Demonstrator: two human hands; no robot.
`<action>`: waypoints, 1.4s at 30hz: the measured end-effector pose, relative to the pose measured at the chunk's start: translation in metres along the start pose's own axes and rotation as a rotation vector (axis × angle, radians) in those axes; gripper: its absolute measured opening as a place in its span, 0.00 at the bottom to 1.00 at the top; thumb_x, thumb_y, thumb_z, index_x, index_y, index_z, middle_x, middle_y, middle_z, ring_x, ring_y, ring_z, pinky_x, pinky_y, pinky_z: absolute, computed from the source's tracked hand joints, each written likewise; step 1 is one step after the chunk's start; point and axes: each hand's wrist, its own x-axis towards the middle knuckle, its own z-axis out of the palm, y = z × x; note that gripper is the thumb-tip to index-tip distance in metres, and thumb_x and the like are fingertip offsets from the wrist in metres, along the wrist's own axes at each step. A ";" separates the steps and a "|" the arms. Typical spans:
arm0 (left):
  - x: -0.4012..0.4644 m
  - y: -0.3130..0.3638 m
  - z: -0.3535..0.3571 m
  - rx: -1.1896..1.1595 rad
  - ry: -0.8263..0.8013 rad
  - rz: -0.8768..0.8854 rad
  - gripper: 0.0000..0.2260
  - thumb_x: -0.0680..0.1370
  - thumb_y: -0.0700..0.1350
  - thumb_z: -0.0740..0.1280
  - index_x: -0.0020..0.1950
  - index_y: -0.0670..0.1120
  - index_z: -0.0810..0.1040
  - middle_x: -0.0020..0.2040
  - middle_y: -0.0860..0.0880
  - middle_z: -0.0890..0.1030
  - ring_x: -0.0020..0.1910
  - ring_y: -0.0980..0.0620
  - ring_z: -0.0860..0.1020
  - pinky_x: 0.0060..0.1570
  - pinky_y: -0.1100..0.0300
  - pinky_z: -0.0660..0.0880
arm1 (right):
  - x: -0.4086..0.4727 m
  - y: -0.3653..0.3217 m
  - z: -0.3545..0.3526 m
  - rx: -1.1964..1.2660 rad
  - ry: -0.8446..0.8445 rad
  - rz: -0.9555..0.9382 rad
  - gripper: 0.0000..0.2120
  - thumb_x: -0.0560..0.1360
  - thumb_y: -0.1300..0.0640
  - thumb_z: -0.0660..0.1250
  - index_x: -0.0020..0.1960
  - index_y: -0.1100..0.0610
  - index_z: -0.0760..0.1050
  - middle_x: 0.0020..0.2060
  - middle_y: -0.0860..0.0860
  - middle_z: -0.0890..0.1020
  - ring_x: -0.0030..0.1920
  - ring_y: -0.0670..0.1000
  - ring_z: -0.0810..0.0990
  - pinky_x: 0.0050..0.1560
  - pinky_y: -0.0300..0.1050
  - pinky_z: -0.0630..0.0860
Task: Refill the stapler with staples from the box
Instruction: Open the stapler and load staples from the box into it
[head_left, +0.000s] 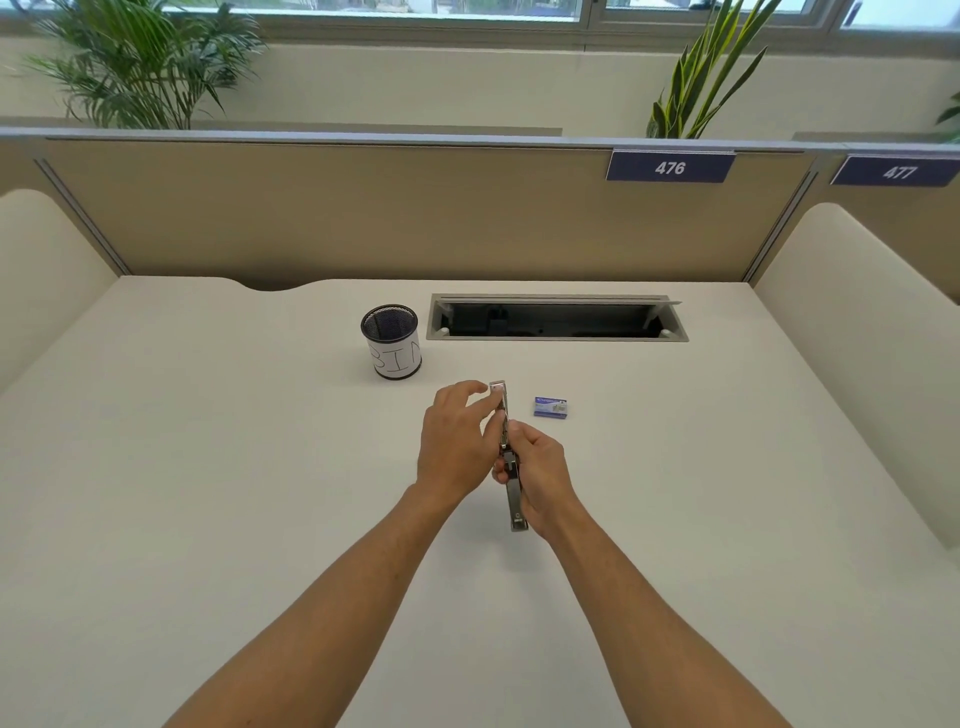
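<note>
While I watch from the head camera, both hands meet at the centre of the frame.
Stapler: I see the stapler (510, 457) held above the desk (208, 441), swung open lengthwise, one end pointing up the frame and the other down toward me.
Left hand: my left hand (457, 441) has its fingers curled on the upper half, fingertips at the square metal end.
Right hand: my right hand (540, 475) is wrapped around the lower half, thumb laid across the hinge area.
Box: the small blue box (550, 407) lies flat on the desk just right of the stapler's upper end, apart from both hands; I cannot tell whether it is open.
Cup: a black mesh cup (391, 343) with a paper label reading "BIN" stands above and left of the hands.
Desk slot: an open cable tray (556, 318) sits right of the cup.
</note>
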 end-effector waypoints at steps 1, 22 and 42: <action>0.000 0.000 0.000 0.005 0.007 0.000 0.13 0.79 0.47 0.65 0.62 0.48 0.79 0.63 0.45 0.78 0.65 0.45 0.71 0.61 0.50 0.69 | 0.000 -0.001 0.000 -0.005 -0.006 -0.006 0.16 0.82 0.56 0.58 0.40 0.60 0.78 0.28 0.54 0.74 0.26 0.50 0.70 0.28 0.42 0.69; -0.008 0.000 0.003 -0.107 0.090 0.009 0.10 0.77 0.44 0.67 0.57 0.45 0.80 0.56 0.46 0.80 0.57 0.49 0.74 0.55 0.54 0.74 | 0.002 -0.001 -0.002 0.007 -0.064 -0.009 0.16 0.83 0.56 0.57 0.45 0.61 0.79 0.30 0.56 0.74 0.27 0.50 0.70 0.28 0.42 0.70; -0.012 0.002 0.002 -0.125 0.027 -0.039 0.08 0.77 0.44 0.69 0.53 0.44 0.84 0.47 0.48 0.79 0.49 0.50 0.73 0.45 0.58 0.73 | 0.003 0.005 -0.006 0.018 -0.058 0.013 0.14 0.83 0.58 0.58 0.47 0.63 0.79 0.30 0.56 0.74 0.27 0.50 0.70 0.28 0.41 0.70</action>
